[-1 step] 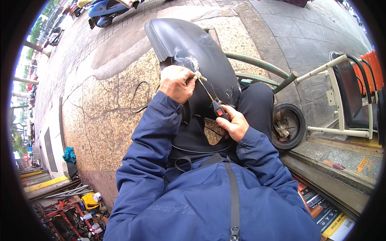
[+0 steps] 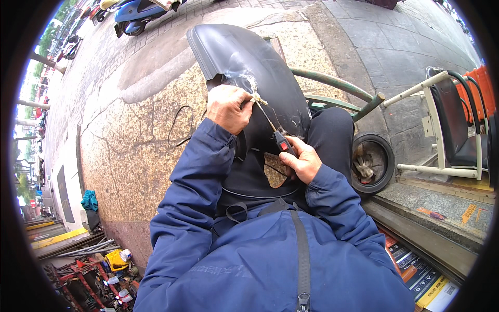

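Across my lap rests a curved black plastic panel [image 2: 249,52], shaped like a mudguard. A rough, pale, partly melted seam [image 2: 253,83] runs over its surface, with a faint haze of smoke beside it. My right hand [image 2: 304,162] grips the dark handle of a soldering iron [image 2: 283,144] with a red switch. Its thin metal shaft slants up and left, the tip meeting a yellowish lump by the seam. Close to that tip, my left hand [image 2: 230,108] is closed in a pinch against the panel; what its fingers hold is too small to make out.
A green metal bar frame [image 2: 338,83] stands beyond my knee. To the right are a small tyre [image 2: 373,179] with rags inside and a metal-framed chair [image 2: 457,125]. Red metal tools and parts [image 2: 86,283] lie at lower left. A blue scooter [image 2: 135,18] is parked far off.
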A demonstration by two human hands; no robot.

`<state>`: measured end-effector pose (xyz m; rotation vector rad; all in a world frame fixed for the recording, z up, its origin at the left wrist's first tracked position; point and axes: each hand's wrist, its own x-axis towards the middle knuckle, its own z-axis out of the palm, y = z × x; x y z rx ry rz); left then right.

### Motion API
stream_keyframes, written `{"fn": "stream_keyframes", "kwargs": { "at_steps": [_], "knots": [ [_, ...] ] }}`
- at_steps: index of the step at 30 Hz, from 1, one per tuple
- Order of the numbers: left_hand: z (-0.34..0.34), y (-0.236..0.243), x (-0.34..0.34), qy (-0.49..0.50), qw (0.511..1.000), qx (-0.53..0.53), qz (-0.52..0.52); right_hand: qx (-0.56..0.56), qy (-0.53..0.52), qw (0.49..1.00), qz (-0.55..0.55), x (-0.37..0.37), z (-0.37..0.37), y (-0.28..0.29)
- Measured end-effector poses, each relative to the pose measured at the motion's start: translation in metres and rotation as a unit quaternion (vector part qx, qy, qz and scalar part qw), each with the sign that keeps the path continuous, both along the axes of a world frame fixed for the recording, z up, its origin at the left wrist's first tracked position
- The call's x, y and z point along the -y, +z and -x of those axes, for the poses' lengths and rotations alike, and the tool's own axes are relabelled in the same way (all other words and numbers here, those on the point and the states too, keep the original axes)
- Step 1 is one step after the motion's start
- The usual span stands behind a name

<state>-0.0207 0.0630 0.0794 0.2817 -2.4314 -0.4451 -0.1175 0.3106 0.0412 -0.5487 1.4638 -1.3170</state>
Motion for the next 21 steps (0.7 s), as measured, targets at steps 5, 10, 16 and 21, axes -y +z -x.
{"fn": "stream_keyframes", "kwargs": {
  "at_steps": [5,10,16,21],
  "knots": [
    [-0.0002,-0.0001,0.0000,-0.001,1.000,-0.001,-0.003,-0.004,0.001,1.000,-0.012,-0.0002,0.0002,0.0007],
    [0.0001,-0.0019,0.0001,0.005,1.000,-0.003,0.010,-0.013,0.000,1.000,-0.006,0.0001,-0.0003,0.0001],
    [0.0000,-0.0030,-0.0002,0.007,1.000,-0.003,-0.009,-0.014,-0.002,1.000,-0.009,0.0000,-0.0006,0.0006],
    [0.0001,-0.0018,-0.0011,0.006,1.000,-0.014,0.006,-0.018,-0.001,1.000,-0.009,0.0002,-0.0005,0.0013]
  ]
}}
